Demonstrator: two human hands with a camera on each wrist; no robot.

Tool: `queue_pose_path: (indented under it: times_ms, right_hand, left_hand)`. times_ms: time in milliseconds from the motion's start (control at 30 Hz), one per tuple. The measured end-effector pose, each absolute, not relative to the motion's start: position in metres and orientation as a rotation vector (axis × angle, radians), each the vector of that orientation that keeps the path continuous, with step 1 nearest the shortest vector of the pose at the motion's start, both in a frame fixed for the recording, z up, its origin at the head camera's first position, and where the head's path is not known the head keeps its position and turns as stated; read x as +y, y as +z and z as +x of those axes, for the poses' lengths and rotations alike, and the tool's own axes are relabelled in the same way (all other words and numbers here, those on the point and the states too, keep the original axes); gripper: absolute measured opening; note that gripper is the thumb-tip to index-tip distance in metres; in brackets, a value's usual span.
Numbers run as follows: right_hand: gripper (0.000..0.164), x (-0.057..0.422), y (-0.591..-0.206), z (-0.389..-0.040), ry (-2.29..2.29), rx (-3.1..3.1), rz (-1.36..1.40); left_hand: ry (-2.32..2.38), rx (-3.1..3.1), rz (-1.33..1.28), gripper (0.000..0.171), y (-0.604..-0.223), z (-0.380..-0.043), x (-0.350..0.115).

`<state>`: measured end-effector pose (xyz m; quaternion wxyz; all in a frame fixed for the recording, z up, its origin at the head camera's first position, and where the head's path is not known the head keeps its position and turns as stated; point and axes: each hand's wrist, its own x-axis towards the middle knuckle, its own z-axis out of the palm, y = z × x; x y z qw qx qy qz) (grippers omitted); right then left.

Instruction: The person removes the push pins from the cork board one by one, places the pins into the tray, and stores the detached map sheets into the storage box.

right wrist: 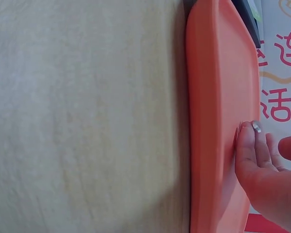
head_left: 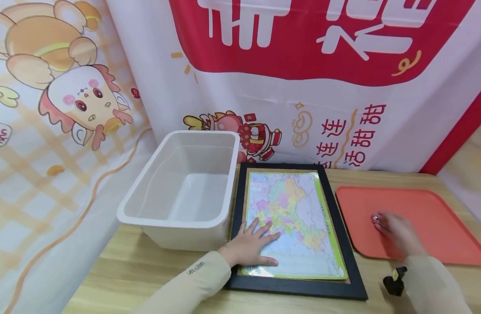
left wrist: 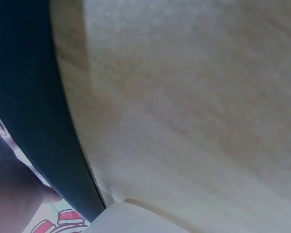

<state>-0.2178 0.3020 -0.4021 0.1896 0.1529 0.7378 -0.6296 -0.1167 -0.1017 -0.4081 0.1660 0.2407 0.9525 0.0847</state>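
My left hand (head_left: 249,246) lies on a colourful map (head_left: 287,218) with its fingers spread. The map sits inside a black frame (head_left: 299,288) with a brown backing at its border. In the left wrist view the frame (left wrist: 39,107) hides much of the hand. Over the coral-red tray (head_left: 441,222) is my right hand (head_left: 395,231), its fingertips down by the tray's surface. A small silvery thing (right wrist: 256,126) shows at these fingertips, too small to name. The thumb (right wrist: 289,147) stands apart from the fingers in the right wrist view; whether they grip the thing is unclear.
A deep white plastic bin (head_left: 185,192) stands left of the frame, close to it. Beside the right cuff is a small black piece (head_left: 395,281) with a yellow mark. The wooden table (head_left: 122,261) meets a printed cloth (head_left: 303,113) at the back.
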Motion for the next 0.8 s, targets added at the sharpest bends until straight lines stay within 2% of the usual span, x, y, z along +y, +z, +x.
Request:
queue_pose_path:
  times_ms: [433, 800]
  right_hand:
    - [0.058, 0.285, -0.391, -0.236, -1.803, 2.07, 0.413]
    - [0.057, 0.28, -0.384, -0.244, -1.842, 2.001, 0.473]
  left_hand:
    - [0.198, 2.727, 0.657, 0.076, -0.39, -0.132, -0.113]
    - [0.203, 2.723, 0.648, 0.077, -0.39, -0.135, -0.115]
